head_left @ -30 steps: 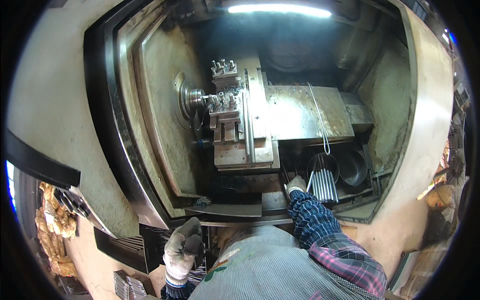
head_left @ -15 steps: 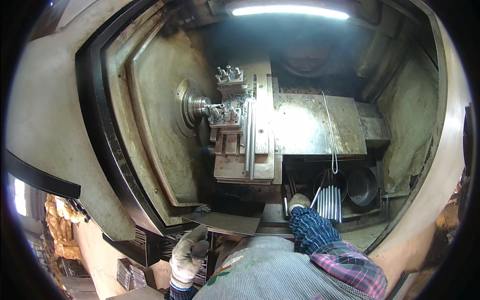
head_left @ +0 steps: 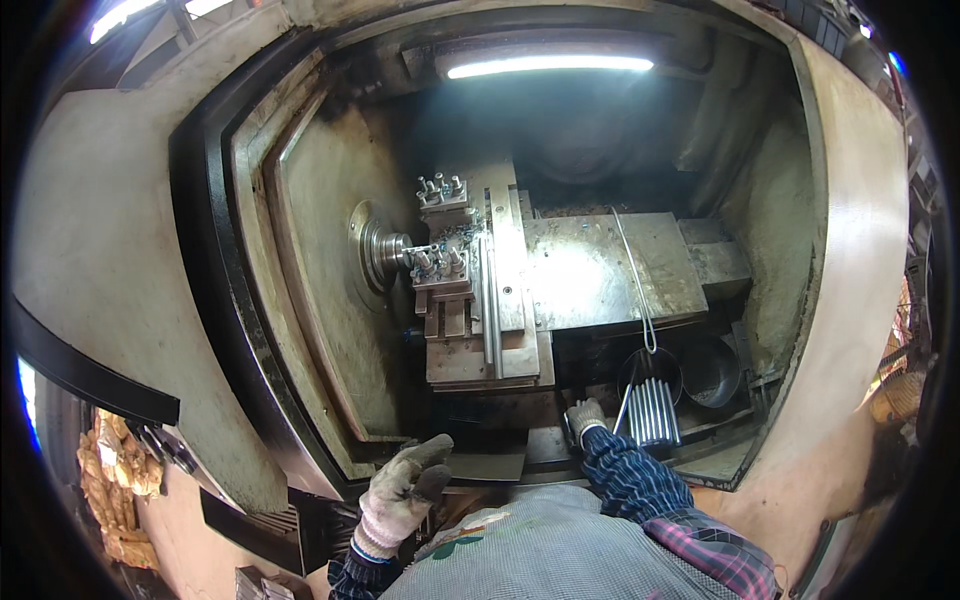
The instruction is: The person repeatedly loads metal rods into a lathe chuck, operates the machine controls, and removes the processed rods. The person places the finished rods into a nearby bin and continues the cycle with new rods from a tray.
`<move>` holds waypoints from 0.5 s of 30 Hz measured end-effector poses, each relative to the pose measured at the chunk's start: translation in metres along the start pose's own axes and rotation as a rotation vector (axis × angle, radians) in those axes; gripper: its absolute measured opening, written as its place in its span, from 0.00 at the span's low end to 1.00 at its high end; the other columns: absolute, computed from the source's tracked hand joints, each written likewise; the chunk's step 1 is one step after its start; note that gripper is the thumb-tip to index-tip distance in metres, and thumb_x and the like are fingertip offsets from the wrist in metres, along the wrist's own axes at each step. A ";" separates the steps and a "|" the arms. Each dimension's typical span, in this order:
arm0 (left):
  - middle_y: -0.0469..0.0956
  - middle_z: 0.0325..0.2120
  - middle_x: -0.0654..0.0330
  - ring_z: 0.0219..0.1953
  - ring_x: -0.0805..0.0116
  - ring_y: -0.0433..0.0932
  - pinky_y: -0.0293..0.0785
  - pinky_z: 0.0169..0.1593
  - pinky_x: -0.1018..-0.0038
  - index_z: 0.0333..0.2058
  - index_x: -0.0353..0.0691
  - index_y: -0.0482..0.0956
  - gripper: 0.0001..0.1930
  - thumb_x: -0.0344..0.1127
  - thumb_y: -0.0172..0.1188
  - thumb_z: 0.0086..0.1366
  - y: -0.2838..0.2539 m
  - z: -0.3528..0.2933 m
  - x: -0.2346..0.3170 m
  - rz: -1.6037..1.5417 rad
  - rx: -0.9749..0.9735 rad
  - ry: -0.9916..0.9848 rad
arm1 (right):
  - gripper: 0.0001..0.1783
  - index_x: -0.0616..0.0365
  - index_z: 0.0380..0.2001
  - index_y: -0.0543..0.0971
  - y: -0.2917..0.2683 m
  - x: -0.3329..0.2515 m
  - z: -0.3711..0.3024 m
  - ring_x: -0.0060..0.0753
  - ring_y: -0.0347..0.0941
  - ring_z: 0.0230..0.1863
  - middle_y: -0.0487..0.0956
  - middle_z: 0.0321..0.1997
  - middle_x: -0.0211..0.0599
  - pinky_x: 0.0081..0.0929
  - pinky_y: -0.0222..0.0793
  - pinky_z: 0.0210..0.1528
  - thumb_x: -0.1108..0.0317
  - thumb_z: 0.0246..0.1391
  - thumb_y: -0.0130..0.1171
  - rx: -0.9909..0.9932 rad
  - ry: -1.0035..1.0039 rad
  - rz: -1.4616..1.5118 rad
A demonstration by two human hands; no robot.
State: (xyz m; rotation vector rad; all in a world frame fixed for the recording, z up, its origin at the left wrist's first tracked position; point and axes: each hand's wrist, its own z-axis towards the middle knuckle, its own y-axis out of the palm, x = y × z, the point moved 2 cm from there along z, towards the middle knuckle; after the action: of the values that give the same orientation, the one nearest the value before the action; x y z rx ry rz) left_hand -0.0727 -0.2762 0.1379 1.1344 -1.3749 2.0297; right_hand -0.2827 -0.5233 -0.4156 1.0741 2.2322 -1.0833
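My left hand, in a soiled pale glove, is raised by the front edge of the machine, next to a flat metal plate. Its fingers are stretched forward with the thumb apart, and I see nothing in it. Inside the machine's front, my gloved right hand reaches down just left of a bundle of shiny metal rods. The fingers of that hand are small and partly hidden, so their grip does not show. The rods lean out of a round dark metal container.
Ahead is a lathe with a round spindle, tool blocks with bolts and long bars on its slide. A bent wire hook lies across the metal cover. A second round pan stands at right.
My left hand has risen and moved forward and right, its fingers stretching out. My right hand has shifted slightly. The whole view has tilted, the machine now sitting lower and further left.
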 end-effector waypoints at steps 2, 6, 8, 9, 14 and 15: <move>0.86 0.49 0.47 0.51 0.56 0.87 0.82 0.55 0.67 0.50 0.28 0.84 0.15 0.31 0.69 0.69 0.001 -0.007 -0.024 -0.071 0.028 -0.009 | 0.25 0.66 0.54 0.78 -0.021 -0.021 -0.053 0.57 0.82 0.54 0.85 0.49 0.58 0.44 0.75 0.59 0.63 0.56 0.64 0.005 -0.127 0.116; 0.86 0.49 0.48 0.51 0.57 0.86 0.82 0.55 0.68 0.53 0.29 0.83 0.17 0.31 0.68 0.69 -0.008 -0.006 -0.027 -0.075 0.005 -0.013 | 0.30 0.62 0.57 0.79 -0.112 -0.102 -0.177 0.51 0.85 0.46 0.87 0.41 0.53 0.43 0.79 0.51 0.57 0.54 0.66 -0.184 -0.199 -0.141; 0.86 0.49 0.48 0.52 0.57 0.86 0.83 0.55 0.68 0.54 0.30 0.83 0.17 0.31 0.68 0.69 -0.005 -0.006 -0.045 -0.125 -0.011 -0.045 | 0.30 0.59 0.57 0.80 -0.136 -0.115 -0.218 0.51 0.85 0.41 0.87 0.39 0.48 0.44 0.80 0.49 0.54 0.54 0.66 -0.001 -0.129 -0.278; 0.86 0.49 0.48 0.52 0.57 0.86 0.83 0.55 0.68 0.54 0.30 0.83 0.17 0.31 0.68 0.69 -0.009 -0.002 -0.038 -0.077 -0.006 0.037 | 0.33 0.57 0.61 0.78 -0.147 -0.108 -0.225 0.50 0.85 0.39 0.86 0.41 0.47 0.43 0.80 0.49 0.57 0.52 0.66 -0.040 -0.176 -0.291; 0.85 0.51 0.47 0.52 0.57 0.86 0.83 0.55 0.68 0.54 0.29 0.83 0.17 0.29 0.69 0.68 -0.008 0.000 -0.039 -0.206 -0.025 -0.004 | 0.40 0.50 0.70 0.71 -0.180 -0.143 -0.263 0.46 0.79 0.62 0.82 0.61 0.49 0.36 0.70 0.68 0.61 0.51 0.66 0.010 -0.261 -0.145; 0.85 0.51 0.47 0.52 0.57 0.86 0.84 0.55 0.68 0.54 0.29 0.83 0.17 0.29 0.69 0.68 -0.007 0.000 -0.039 -0.220 -0.030 0.004 | 0.41 0.51 0.70 0.71 -0.180 -0.152 -0.258 0.45 0.79 0.62 0.82 0.61 0.49 0.36 0.70 0.68 0.61 0.51 0.66 0.029 -0.296 -0.115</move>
State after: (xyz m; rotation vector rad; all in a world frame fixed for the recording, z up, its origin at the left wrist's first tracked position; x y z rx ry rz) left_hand -0.0452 -0.2699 0.1100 1.2109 -1.2157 1.8486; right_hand -0.3459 -0.4574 -0.0785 0.7479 2.0658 -1.2370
